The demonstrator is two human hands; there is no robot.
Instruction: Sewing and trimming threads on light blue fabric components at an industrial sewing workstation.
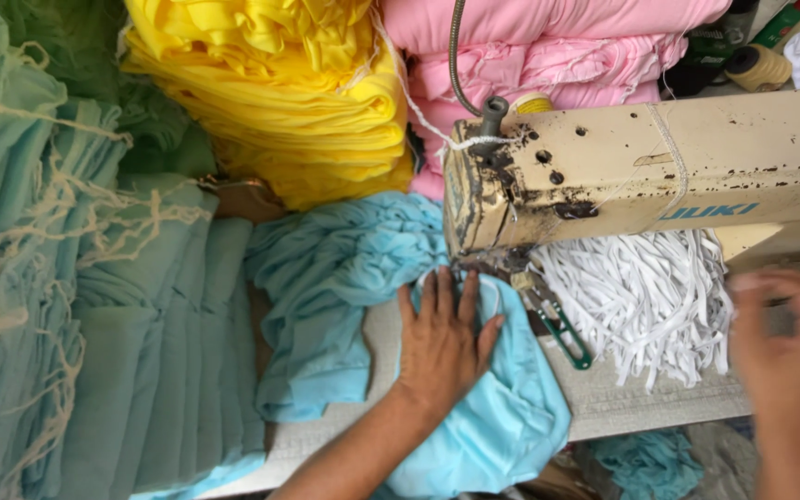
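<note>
The light blue cloth (502, 407) lies on the tabletop (604, 398) directly under the head of the cream sewing machine (641, 176), its far edge tucked in at the needle area and its near part spilling over the tabletop's front edge. More of the same blue fabric (326, 278) is bunched to the left, reaching back toward the machine's end.

There is little open room. On the left, stacks of folded green fabric (141, 315) with loose pale threads crowd up to the blue heap; behind it sit folded yellow fabric (298, 93) and pink fabric (548, 46). To the right of the needle lies a heap of white elastic strips (641, 296), with green-handled snips (562, 324) just beside the cloth. Only a narrow strip of bare tabletop shows along the front edge.

The left hand (442, 343) comes in from below, palm down, fingers spread flat and pointing toward the needle; its grip is wide, pressing on the cloth rather than clasping it. The right hand (789, 347) is blurred at the right edge, near the elastic strips; I cannot tell how its grip stands.
</note>
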